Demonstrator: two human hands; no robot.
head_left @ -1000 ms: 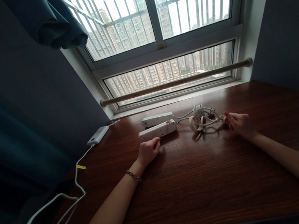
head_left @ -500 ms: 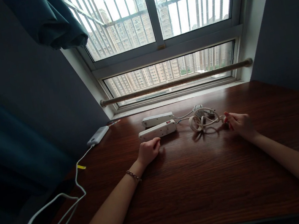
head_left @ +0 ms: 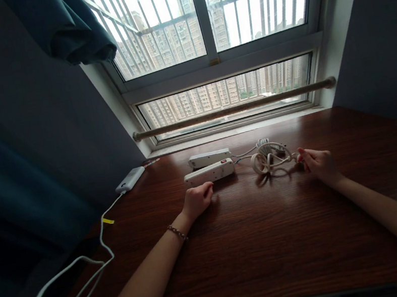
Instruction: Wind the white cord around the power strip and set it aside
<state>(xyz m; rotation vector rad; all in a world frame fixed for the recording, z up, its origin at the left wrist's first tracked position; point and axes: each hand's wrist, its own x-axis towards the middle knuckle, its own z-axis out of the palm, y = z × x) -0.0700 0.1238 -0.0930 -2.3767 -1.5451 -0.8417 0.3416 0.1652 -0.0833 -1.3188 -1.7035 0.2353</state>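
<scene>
My left hand (head_left: 198, 201) rests on the table with its fingers curled closed. It sits just in front of the nearer white power strip (head_left: 208, 173), which has a red switch at its right end; nothing shows in the fingers. A second white power strip (head_left: 209, 158) lies right behind the first. To their right, the white cords (head_left: 262, 163) lie in coiled loops, the rear one bundled. At the right end of the loops, my right hand (head_left: 316, 163) is closed on the plug end of a cord, mostly hidden by the fingers.
A white power bank (head_left: 130, 180) lies at the table's left edge, with a white cable (head_left: 102, 237) running from it toward the lower left. Along the back of the brown wooden table (head_left: 262, 250) are the windowsill and a horizontal rail (head_left: 234, 110). Blue curtains (head_left: 74, 32) hang at left.
</scene>
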